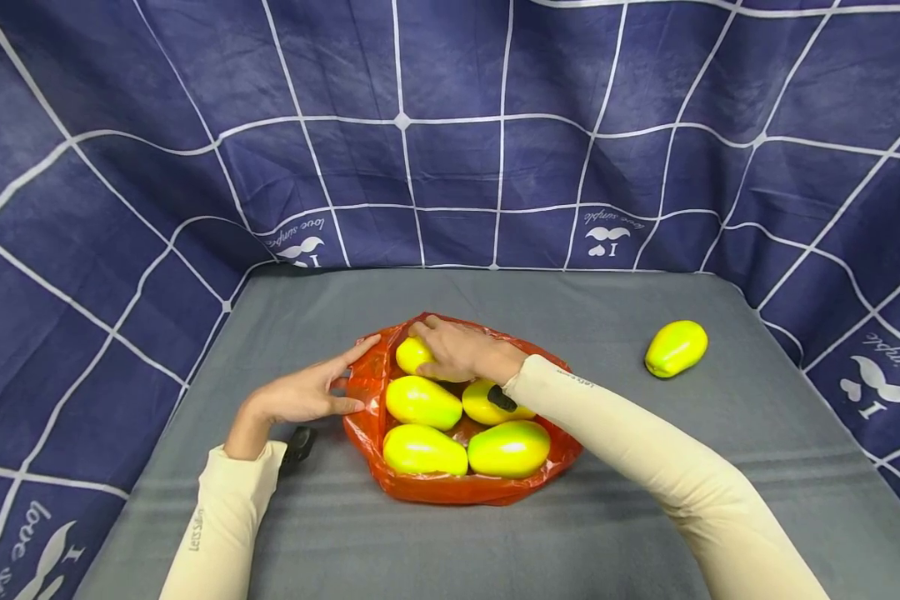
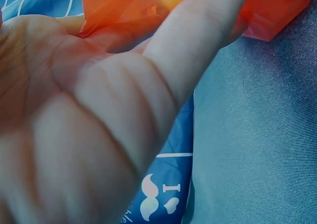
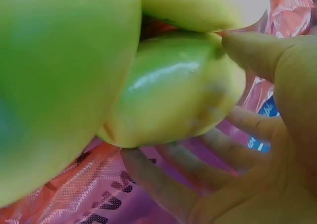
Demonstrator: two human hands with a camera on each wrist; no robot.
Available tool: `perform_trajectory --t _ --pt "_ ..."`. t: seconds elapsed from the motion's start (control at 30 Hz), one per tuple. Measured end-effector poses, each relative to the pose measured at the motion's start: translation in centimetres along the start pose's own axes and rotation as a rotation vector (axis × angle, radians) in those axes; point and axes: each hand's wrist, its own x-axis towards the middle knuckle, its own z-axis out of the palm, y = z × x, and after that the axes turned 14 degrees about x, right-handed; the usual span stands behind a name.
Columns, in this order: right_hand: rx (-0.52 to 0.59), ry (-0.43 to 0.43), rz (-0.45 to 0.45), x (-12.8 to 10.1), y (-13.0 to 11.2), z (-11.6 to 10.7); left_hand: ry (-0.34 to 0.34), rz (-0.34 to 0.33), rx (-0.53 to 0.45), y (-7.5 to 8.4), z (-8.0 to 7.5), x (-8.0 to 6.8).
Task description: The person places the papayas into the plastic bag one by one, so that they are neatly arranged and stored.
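Observation:
A red plastic bag point(image 1: 450, 490) lies with its mouth open and several yellow-green papaya-like fruits inside. My right hand point(image 1: 461, 348) reaches into the bag and grips the papaya point(image 1: 412, 355) at its far left. In the right wrist view, the thumb lies on one side of this papaya point(image 3: 173, 90) and the fingers on the other. My left hand point(image 1: 303, 392) touches the bag's left side, thumb and fingers spread apart and fairly straight. Nearer in the bag lie other papayas, such as the front right papaya point(image 1: 510, 450) and the front left papaya point(image 1: 424, 451).
One more papaya point(image 1: 677, 348) lies alone on the grey cloth point(image 1: 607, 517), to the right of the bag. Behind and at both sides hangs a blue curtain point(image 1: 450, 167) with white lines. A dark wrist device point(image 1: 297, 446) is beneath the left wrist.

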Motion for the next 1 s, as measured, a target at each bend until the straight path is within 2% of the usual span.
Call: perform_trajectory --t 0.33,0.5,0.6,0.8,1.0 --pt "0.0 -0.018 -0.033 -0.5 -0.3 -0.4 0.0 0.0 -0.012 0.1 0.0 0.0" --pt "0.036 -0.05 -0.052 -1.6 -0.9 -1.3 0.002 -0.011 -0.019 0.1 0.2 -0.2" --pt "0.058 -0.059 -0.094 -2.7 -1.3 -2.4 0.004 -0.014 -0.012 0.1 0.2 -0.3" --pt "0.098 0.015 -0.237 -5.1 -0.9 -4.9 0.006 -0.008 0.02 0.1 0.0 -0.2" --pt "0.151 0.105 -0.333 -7.2 1.1 -6.8 -0.003 0.004 -0.01 0.0 -0.1 -0.1"
